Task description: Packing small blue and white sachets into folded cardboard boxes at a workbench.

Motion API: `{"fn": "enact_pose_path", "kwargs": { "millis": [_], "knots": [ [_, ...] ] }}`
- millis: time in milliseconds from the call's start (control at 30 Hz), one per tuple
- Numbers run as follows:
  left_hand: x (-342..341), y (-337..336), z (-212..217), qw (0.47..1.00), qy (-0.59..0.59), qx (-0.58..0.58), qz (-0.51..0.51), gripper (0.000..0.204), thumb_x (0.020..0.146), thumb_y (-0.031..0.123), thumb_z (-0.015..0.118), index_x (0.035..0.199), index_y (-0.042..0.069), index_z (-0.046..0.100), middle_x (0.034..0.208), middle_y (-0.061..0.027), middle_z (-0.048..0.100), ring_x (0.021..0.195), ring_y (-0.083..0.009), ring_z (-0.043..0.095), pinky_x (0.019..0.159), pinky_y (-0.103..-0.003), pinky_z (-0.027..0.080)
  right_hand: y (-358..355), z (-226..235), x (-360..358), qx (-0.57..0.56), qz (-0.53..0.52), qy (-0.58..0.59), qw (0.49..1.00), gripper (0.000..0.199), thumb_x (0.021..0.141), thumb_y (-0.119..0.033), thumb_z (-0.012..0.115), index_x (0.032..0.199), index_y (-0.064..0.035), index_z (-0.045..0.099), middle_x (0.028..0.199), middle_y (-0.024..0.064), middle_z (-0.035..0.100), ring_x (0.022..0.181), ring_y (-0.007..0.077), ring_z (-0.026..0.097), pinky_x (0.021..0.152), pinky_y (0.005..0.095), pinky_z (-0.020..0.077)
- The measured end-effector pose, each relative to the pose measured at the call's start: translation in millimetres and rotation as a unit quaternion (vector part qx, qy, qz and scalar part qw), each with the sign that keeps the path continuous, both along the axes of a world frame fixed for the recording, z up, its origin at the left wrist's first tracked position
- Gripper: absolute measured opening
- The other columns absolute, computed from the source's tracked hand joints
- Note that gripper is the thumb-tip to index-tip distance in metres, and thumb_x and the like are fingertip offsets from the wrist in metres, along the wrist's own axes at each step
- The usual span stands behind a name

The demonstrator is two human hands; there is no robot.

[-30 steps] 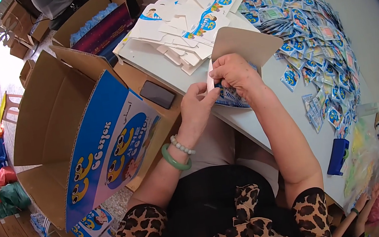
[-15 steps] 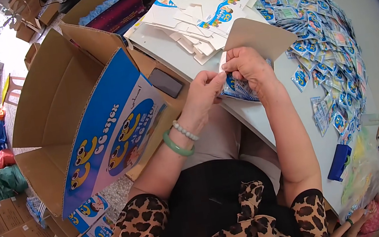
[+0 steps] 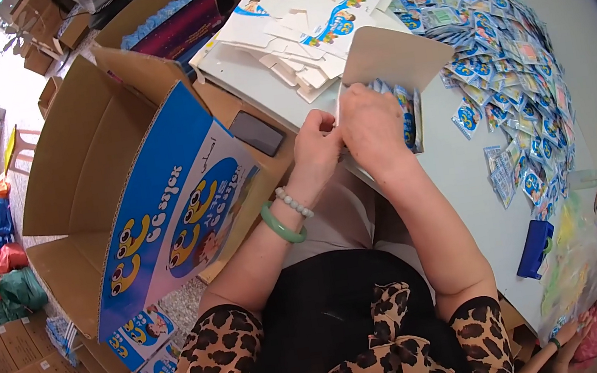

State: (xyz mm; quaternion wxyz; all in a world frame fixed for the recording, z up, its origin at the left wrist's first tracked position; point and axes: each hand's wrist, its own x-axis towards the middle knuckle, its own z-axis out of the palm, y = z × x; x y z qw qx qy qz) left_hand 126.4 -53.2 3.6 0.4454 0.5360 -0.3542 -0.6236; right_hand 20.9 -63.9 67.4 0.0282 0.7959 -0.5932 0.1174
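Curling at the left wall of the box [image 3: 396, 58], the left hand [image 3: 318, 144] perhaps pinches it; the right hand [image 3: 372, 124] hides its grip: I cannot tell either. At the near edge of the desk [image 3: 457, 172], the box looks light, its card bendable: better held low, by opposite walls. Loose sachets [image 3: 501, 62] lie beyond.

From my remote feed I count one open grey-white cardboard box [image 3: 403, 59] mid-frame, one flat black phone [image 3: 257, 133], one green bangle [image 3: 279, 227], one blue tape dispenser [image 3: 533, 249] lower right; upper-right blue-and-white sachets [image 3: 499, 67] exceed counting.
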Motion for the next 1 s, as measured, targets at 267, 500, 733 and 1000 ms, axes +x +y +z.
{"fn": "enact_pose_path", "kwargs": {
  "millis": [267,500,733,1000],
  "knots": [
    [6,-32,-13,0.982,-0.12,-0.142,-0.029,0.05,0.079,0.022,0.071,0.12,-0.004,0.056,0.101,-0.0145,0.067,0.091,-0.0195,0.064,0.08,-0.032,0.05,27,13,-40,-0.186,0.055,-0.291,0.937,0.017,0.081,-0.001,0.059,0.098,0.0006,0.063,0.1,0.0118,0.062,0.087,0.0252,0.061,0.083,0.0356,0.0467],
    [-3,-34,9,0.988,0.11,-0.085,-0.07,0.038,0.083,0.007,0.065,0.118,-0.006,0.057,0.101,-0.0143,0.067,0.091,-0.0167,0.064,0.077,-0.028,0.052,19,-29,-105,-0.031,-0.172,-0.602,0.779,0.033,0.087,-0.005,0.057,0.12,-0.0017,0.053,0.112,0.0079,0.059,0.105,0.0156,0.055,0.083,0.0302,0.0471],
    [-1,-50,8,0.972,0.114,-0.173,-0.107,0.06,0.081,-0.003,0.062,0.137,-0.002,0.04,0.118,-0.0139,0.06,0.104,-0.018,0.06,0.091,-0.03,0.048,-2,-31,-90,0.201,-0.136,-0.763,0.599,0.061,0.078,0.005,0.063,0.134,-0.0035,0.04,0.123,0.0092,0.054,0.111,0.0191,0.056,0.094,0.0357,0.047],
    [17,-63,18,0.949,0.168,-0.105,-0.246,0.052,0.078,-0.005,0.069,0.127,0.005,0.056,0.12,-0.0051,0.061,0.109,-0.0142,0.058,0.098,-0.03,0.045,-3,-49,-108,0.128,0.024,-0.732,0.669,0.048,0.079,0.002,0.066,0.124,-0.0034,0.052,0.122,0.0082,0.056,0.111,0.0182,0.055,0.095,0.0315,0.0455]
  ]
}}
